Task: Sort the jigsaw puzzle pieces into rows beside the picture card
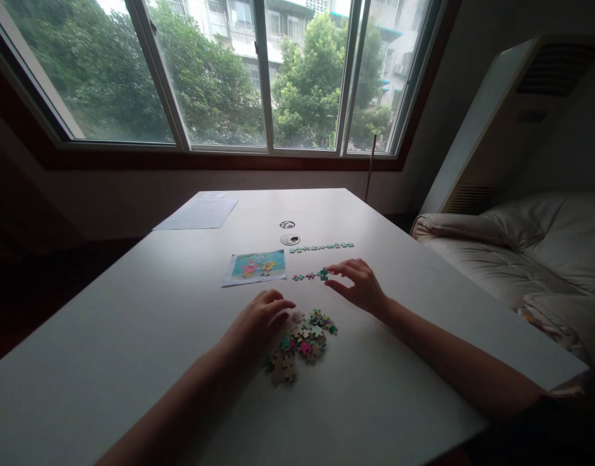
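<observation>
My right hand (358,285) has thumb and index finger at the edges of a green puzzle piece (323,274), at the right end of a short row of loose pieces (304,277). Loosely bent, my left hand (264,315) hovers at the upper left edge of a puzzle piece pile (304,343); its fingers are apart and nothing shows in them. The pile mixes plain backs with green, pink and yellow faces. Beyond the short row runs a longer row of greenish pieces (321,247). A printed cartoon picture (257,266) lies to the left of the rows.
The white table (132,323) reaches toward a window (220,84). Two round table fittings (290,239) sit past the picture. A paper sheet (198,212) lies at the far left corner. On the right stand a sofa (511,252) and a tall appliance (496,116).
</observation>
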A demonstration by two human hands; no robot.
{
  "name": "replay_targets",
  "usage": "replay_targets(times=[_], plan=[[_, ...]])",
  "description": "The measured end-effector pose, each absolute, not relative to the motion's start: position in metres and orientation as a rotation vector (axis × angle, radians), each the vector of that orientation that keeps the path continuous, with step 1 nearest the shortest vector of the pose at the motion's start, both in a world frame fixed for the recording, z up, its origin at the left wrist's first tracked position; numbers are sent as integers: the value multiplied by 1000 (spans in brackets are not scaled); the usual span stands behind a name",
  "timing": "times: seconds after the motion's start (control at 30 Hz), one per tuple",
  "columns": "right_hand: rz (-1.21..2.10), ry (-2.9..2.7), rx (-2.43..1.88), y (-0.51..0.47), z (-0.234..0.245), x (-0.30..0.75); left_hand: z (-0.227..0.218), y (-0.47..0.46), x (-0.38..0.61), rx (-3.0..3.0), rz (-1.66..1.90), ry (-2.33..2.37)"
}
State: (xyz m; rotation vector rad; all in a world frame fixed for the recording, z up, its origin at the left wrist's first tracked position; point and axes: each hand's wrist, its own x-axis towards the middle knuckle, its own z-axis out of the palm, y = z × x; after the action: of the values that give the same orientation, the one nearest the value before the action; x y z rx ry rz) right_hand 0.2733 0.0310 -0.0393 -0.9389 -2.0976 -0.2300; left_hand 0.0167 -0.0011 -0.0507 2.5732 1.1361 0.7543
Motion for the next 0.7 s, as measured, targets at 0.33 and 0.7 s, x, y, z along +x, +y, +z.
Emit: replay_targets(times=[0.33,0.7], plan=[[-218,-2139,-965,32,-41,274,-43,-6,18,2624,647,1160],[14,-2104,-1290,89,-42,316,-42,-8,16,2602,618,1211]])
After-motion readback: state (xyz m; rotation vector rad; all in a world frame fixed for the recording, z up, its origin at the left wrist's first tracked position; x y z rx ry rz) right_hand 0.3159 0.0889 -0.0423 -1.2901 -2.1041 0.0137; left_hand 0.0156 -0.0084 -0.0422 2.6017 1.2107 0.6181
